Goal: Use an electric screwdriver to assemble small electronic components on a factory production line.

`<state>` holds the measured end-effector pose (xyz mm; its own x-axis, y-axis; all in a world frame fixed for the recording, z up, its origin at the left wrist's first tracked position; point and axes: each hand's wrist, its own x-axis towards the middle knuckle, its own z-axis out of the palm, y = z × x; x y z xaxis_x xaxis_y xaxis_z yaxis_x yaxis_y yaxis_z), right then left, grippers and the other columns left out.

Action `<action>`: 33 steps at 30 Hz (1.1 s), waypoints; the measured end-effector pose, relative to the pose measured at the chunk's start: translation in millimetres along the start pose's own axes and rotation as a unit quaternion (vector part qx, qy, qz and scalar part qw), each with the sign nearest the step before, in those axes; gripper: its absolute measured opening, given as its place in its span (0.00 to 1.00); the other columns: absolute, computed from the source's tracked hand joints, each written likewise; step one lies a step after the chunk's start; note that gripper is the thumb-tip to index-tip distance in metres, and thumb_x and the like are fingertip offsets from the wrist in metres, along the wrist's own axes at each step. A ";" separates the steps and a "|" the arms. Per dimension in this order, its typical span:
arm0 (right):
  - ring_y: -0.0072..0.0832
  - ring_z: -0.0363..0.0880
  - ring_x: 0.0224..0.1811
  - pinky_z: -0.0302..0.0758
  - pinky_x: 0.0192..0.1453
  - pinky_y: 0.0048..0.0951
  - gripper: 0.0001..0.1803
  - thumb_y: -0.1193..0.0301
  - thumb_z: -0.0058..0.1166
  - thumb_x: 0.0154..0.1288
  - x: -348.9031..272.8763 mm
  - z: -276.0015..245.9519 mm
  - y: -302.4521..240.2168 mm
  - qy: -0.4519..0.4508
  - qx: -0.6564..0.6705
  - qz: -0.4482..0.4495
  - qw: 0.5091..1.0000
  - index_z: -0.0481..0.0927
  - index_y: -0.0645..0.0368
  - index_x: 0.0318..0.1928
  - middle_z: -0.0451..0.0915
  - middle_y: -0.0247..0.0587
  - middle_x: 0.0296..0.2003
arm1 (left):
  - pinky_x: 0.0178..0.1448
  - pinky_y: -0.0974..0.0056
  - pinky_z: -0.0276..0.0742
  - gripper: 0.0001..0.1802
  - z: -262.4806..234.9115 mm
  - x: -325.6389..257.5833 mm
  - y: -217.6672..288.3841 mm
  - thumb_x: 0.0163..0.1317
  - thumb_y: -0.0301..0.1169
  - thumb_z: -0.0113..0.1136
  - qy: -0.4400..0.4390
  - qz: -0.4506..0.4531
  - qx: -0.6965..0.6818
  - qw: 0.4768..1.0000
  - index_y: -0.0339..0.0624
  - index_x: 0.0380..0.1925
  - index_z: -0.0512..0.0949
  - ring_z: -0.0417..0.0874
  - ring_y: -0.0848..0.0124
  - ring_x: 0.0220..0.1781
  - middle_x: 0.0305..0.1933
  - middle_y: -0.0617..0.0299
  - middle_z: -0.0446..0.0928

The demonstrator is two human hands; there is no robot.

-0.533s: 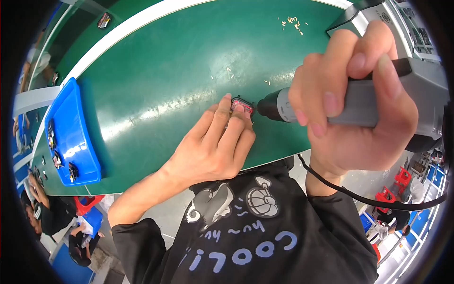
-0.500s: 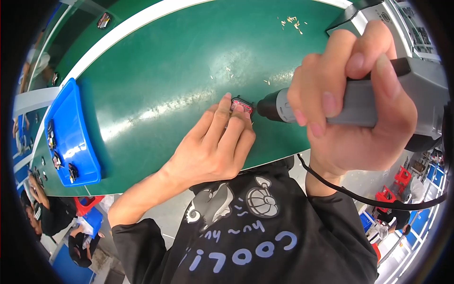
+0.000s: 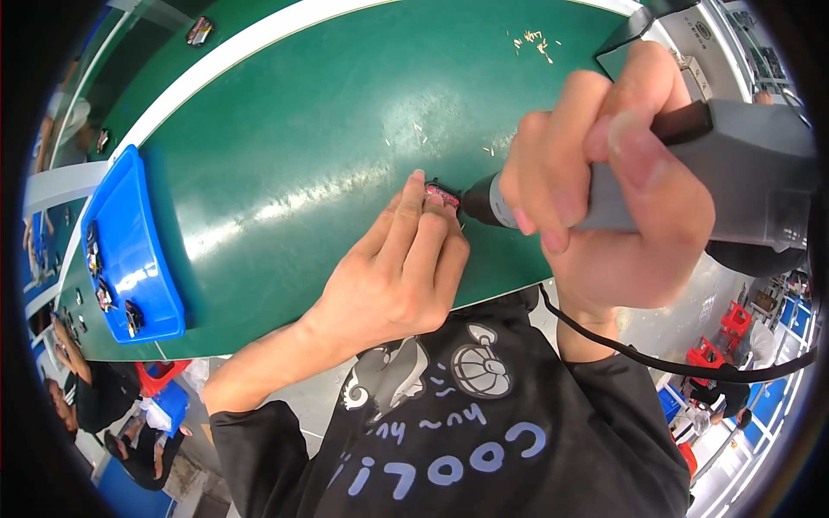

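Note:
My left hand (image 3: 393, 259) lies over a small black and red part (image 3: 443, 193) at the middle of the green table (image 3: 285, 147). Its fingertips grip the part against the tabletop and hide much of it. An electric screwdriver (image 3: 730, 173), grey with a black nose, is held nearly level in my right hand (image 3: 617, 181), whose fingers wrap round its body. The nose meets the right side of the part in this view; the bit's tip is too small to make out.
A blue tray (image 3: 129, 259) with several small dark parts stands at the left. Tiny brass-coloured pieces (image 3: 537, 45) are scattered at the far side, near a grey box (image 3: 673, 26). A black cable (image 3: 673, 369) loops below the screwdriver. Other people sit beyond the table.
My right hand has moved left with the screwdriver, bringing its nose from just beside the part up to it. My left hand stays on the part, nearly still.

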<state>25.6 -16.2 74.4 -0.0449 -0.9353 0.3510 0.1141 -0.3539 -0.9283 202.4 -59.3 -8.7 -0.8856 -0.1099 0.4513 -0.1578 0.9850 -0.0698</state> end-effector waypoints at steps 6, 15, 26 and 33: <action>0.25 0.62 0.15 0.66 0.23 0.34 0.08 0.72 0.44 0.71 -8.0 1.3 -2.8 0.097 -0.160 0.116 0.975 0.60 0.55 0.35 0.68 0.37 0.22 | 0.47 0.59 0.88 0.03 -10.4 4.2 2.8 0.53 0.18 0.63 -0.017 -0.035 -0.022 0.999 0.30 0.26 0.77 0.87 0.48 0.47 0.30 0.53 0.74; 0.28 0.66 0.14 0.66 0.18 0.30 0.12 0.68 0.54 0.68 -19.8 -15.1 -15.3 0.144 0.060 -0.068 0.985 0.64 0.58 0.38 0.72 0.46 0.22 | 0.54 0.59 0.86 0.11 -21.6 6.7 -25.5 0.51 0.21 0.62 -0.049 -0.091 -0.182 0.978 0.33 0.37 0.80 0.85 0.55 0.53 0.40 0.53 0.78; 0.27 0.65 0.17 0.63 0.25 0.30 0.13 0.65 0.47 0.71 14.2 -160.7 -79.3 0.240 -0.057 -0.209 0.946 0.78 0.62 0.36 0.77 0.48 0.28 | 0.54 0.53 0.82 0.17 -30.3 74.0 -101.9 0.65 0.27 0.64 0.055 -0.221 -0.034 0.973 0.43 0.54 0.79 0.83 0.52 0.53 0.62 0.55 0.75; 0.23 0.61 0.12 0.61 0.19 0.27 0.12 0.64 0.51 0.71 23.2 -169.5 -64.2 0.298 -0.054 -0.153 0.941 0.74 0.60 0.32 0.70 0.39 0.21 | 0.74 0.53 0.64 0.18 -98.0 -132.8 -163.3 0.70 0.30 0.61 -0.021 -0.446 0.161 0.880 0.40 0.58 0.79 0.70 0.50 0.71 0.66 0.46 0.72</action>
<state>-151.0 -14.8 121.3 -0.6121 -0.6109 0.5022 -0.0947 -0.5738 -0.8135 388.6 -192.5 29.9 -0.3606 -0.8325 0.4206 -0.9082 0.4161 0.0448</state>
